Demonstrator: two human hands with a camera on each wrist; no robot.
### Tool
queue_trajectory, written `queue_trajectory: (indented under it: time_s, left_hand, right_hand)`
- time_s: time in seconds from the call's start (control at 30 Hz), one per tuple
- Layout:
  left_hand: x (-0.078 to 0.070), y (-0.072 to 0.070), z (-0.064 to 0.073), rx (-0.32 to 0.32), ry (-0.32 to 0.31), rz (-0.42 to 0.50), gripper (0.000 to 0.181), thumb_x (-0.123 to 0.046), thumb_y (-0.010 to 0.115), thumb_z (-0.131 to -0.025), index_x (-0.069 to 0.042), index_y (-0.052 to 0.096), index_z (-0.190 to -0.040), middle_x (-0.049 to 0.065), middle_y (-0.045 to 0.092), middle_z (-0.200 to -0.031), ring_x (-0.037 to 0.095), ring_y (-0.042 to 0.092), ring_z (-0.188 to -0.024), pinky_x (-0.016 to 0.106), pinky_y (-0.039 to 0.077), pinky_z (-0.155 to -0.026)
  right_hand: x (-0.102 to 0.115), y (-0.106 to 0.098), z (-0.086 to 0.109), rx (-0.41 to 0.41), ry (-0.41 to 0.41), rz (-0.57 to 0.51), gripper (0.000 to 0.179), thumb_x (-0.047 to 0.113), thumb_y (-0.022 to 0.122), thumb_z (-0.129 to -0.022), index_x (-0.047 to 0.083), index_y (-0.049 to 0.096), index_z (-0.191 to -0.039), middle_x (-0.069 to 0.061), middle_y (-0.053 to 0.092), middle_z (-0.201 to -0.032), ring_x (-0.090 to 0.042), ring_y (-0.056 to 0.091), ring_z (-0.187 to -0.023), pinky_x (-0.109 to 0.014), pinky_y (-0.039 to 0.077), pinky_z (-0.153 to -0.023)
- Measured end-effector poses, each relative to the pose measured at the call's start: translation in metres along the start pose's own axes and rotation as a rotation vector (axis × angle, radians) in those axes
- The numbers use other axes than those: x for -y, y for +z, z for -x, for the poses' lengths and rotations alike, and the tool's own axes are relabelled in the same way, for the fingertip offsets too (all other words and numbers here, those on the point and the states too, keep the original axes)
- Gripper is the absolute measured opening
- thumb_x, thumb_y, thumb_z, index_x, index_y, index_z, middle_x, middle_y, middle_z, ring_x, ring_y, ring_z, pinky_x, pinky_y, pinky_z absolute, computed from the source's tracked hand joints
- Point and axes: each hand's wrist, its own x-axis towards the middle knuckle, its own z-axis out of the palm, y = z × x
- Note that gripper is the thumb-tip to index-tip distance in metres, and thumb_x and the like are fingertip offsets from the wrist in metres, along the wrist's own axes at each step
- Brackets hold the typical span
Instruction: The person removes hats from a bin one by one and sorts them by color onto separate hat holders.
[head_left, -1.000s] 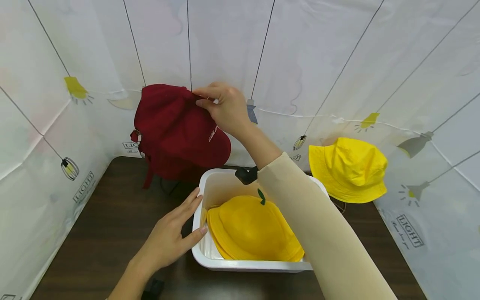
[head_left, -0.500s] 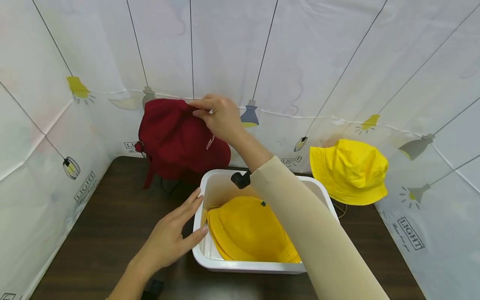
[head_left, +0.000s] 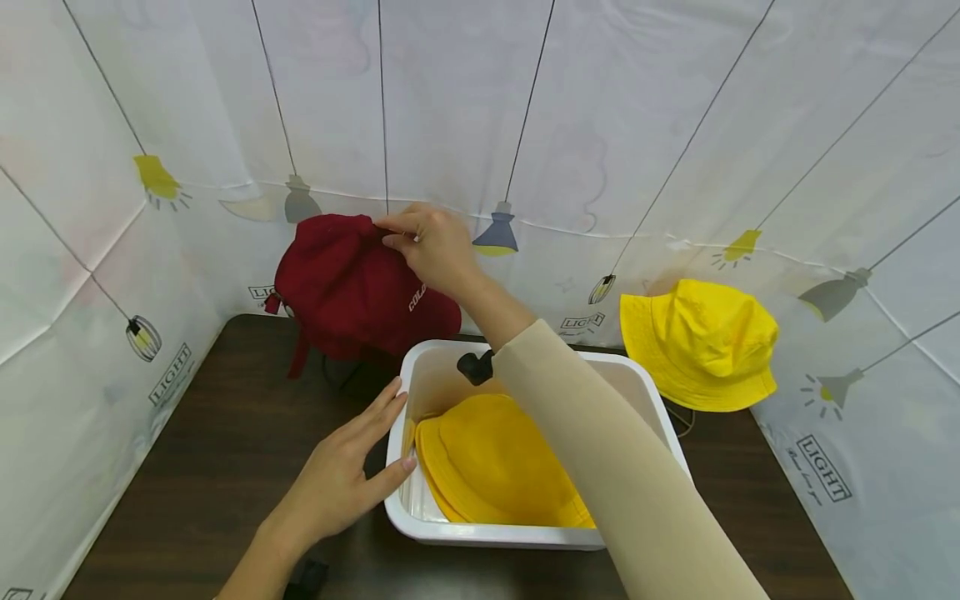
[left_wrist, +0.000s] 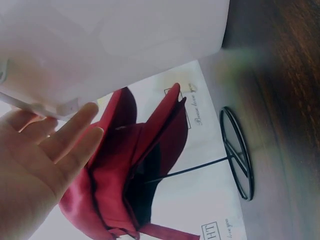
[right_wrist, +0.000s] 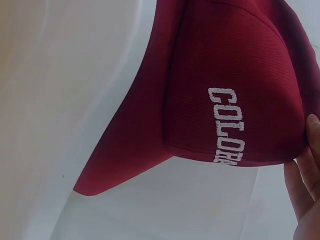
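My right hand [head_left: 442, 250] pinches the crown of a dark red baseball cap [head_left: 337, 283] between thumb and fingers. White lettering starting "COLOR" runs across the front of the cap [right_wrist: 235, 60] in the right wrist view. From the left wrist view, a second red brim [left_wrist: 175, 145] shows beneath the upper one, over a black wire stand [left_wrist: 239, 155]. My left hand [head_left: 337, 467] touches the left rim of a white plastic bin [head_left: 510, 533] with its fingers extended. Inside the bin lie stacked yellow hats [head_left: 487, 458], partly hidden by my right sleeve.
At the back right, a yellow bucket hat [head_left: 701, 342] sits on a wire stand [head_left: 684, 419]. The dark wooden table [head_left: 225, 450] is enclosed by white walls [head_left: 660, 100] printed with lamps. A black object [head_left: 306, 577] lies near my left wrist.
My right hand and the red cap it pinches have come down over the stand. More of the printed lamps behind shows now. The left hand stays at the bin rim.
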Motion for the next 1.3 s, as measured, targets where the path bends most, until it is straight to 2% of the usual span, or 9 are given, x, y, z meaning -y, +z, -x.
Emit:
queue_trajectory:
  time_s: [0.23, 0.83, 1.07, 1.3]
  left_hand:
    - [0.000, 0.000, 0.000, -0.004, 0.007, -0.004, 0.072, -0.044, 0.068, -0.100, -0.017, 0.042, -0.162, -0.008, 0.027, -0.171, 0.025, 0.047, -0.146, 0.058, 0.046, -0.110]
    - [-0.001, -0.002, 0.000, -0.002, 0.008, -0.004, 0.073, -0.045, 0.067, -0.100, -0.017, 0.041, -0.163, -0.008, 0.027, -0.171, 0.026, 0.048, -0.145, 0.058, 0.046, -0.110]
    - [-0.001, -0.002, 0.000, 0.004, 0.002, -0.008, 0.073, -0.045, 0.067, -0.100, -0.017, 0.041, -0.162, -0.008, 0.027, -0.171, 0.025, 0.048, -0.146, 0.058, 0.046, -0.110]
    - [-0.001, -0.002, -0.001, 0.003, 0.002, -0.003, 0.074, -0.045, 0.068, -0.100, -0.016, 0.042, -0.162, -0.008, 0.028, -0.171, 0.025, 0.048, -0.146, 0.058, 0.045, -0.111]
  right_hand:
    - [0.002, 0.005, 0.000, 0.008, 0.020, 0.000, 0.027, 0.012, 0.074, -0.098, 0.013, 0.079, -0.125, -0.004, 0.077, -0.113, -0.020, 0.070, -0.102, -0.030, 0.054, -0.087]
    - [-0.005, 0.014, 0.003, 0.093, 0.116, 0.054, 0.030, 0.017, 0.072, -0.101, 0.019, 0.076, -0.131, -0.002, 0.077, -0.117, -0.020, 0.070, -0.108, -0.031, 0.053, -0.090]
    - [-0.005, 0.017, 0.005, 0.144, 0.178, -0.003, 0.032, 0.015, 0.070, -0.101, 0.017, 0.075, -0.133, -0.005, 0.074, -0.128, -0.021, 0.067, -0.119, -0.029, 0.052, -0.100]
    - [-0.009, 0.020, 0.006, 0.149, 0.209, -0.016, 0.032, 0.016, 0.072, -0.100, 0.017, 0.075, -0.132, -0.004, 0.074, -0.129, -0.020, 0.067, -0.117, -0.028, 0.053, -0.095]
